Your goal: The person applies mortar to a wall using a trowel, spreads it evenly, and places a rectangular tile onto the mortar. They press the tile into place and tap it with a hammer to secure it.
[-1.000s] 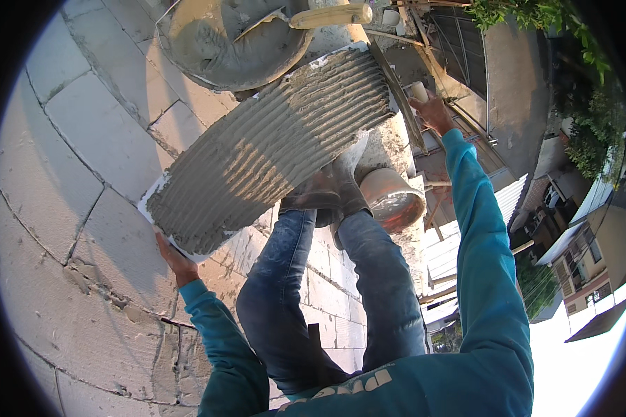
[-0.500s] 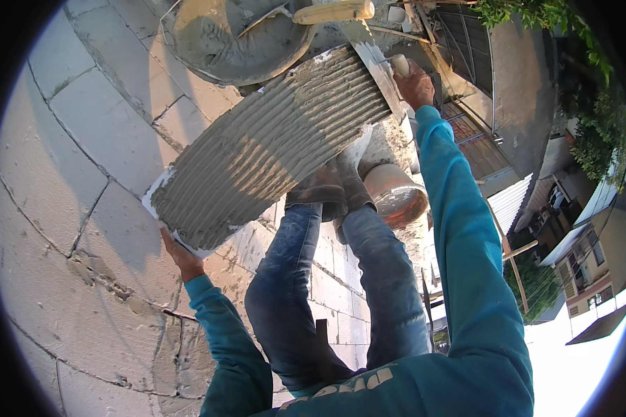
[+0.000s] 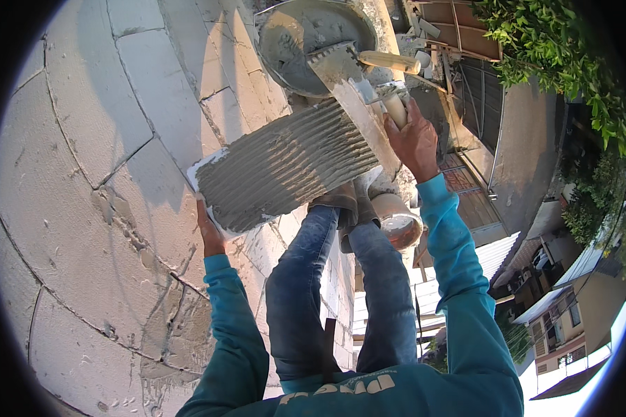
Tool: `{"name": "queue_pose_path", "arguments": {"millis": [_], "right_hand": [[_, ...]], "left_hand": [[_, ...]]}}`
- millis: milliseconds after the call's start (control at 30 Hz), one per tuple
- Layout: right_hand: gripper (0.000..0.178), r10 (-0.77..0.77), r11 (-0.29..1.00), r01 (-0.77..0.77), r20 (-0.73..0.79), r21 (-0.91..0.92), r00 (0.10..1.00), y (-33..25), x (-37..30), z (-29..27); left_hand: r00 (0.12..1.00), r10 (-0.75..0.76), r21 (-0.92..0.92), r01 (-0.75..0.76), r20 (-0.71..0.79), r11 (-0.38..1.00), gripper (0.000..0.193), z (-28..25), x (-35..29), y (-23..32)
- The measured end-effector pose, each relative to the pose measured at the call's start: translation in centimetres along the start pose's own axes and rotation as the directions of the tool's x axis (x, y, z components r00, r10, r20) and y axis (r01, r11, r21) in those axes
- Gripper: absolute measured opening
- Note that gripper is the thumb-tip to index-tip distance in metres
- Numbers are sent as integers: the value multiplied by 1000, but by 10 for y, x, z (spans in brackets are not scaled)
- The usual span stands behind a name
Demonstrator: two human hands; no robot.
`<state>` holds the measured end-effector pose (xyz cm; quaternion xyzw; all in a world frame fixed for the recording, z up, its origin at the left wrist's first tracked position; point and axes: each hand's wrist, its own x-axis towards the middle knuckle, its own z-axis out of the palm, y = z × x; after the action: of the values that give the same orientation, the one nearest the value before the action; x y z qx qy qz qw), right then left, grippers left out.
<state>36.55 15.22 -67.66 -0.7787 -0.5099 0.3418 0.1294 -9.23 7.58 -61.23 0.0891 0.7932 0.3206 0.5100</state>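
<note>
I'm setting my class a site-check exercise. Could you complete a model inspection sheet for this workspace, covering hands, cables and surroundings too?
Surface: pale blockwork with dark joints and rough grey patches.
Work items: mortar-coated block with a ridged grey face; trowel over its right end, contact unclear; round mortar tub, a wooden-handled tool at its right rim.
Clutter: bucket beside the boots; debris toward the upper right.
Left hand: at the block's lower left edge.
Right hand: gripping the trowel's handle.
Cables: nothing seen near the hands; far background too small to judge.
Surroundings: foliage, buildings, bright sunlight.
</note>
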Motion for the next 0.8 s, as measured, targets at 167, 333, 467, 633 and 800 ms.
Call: {"name": "queue_pose_path", "arguments": {"millis": [167,333,467,633,800], "right_hand": [[60,-85,975,99,76,-199,993,-108,81,11],[62,-16,974,43,121,-221,993,-132,95,58],[50,-147,987,145,13,75,989,-86,68,77],[46,-55,868,100,-105,486,993,-27,36,50],[54,684,701,-399,-399,591,610,169,-19,70]], "left_hand": [[1000,6,-36,-6,0,999,66,3,-12,-1],[999,50,3,-50,-22,999,68,-4,-10,-15],[1000,-6,-23,6,-6,1000,71,2,-14,-11],[993,-98,19,100,-65,995,80,18,-28,9],[997,-41,-32,43,67,999,76,-11,4,-22]]}}
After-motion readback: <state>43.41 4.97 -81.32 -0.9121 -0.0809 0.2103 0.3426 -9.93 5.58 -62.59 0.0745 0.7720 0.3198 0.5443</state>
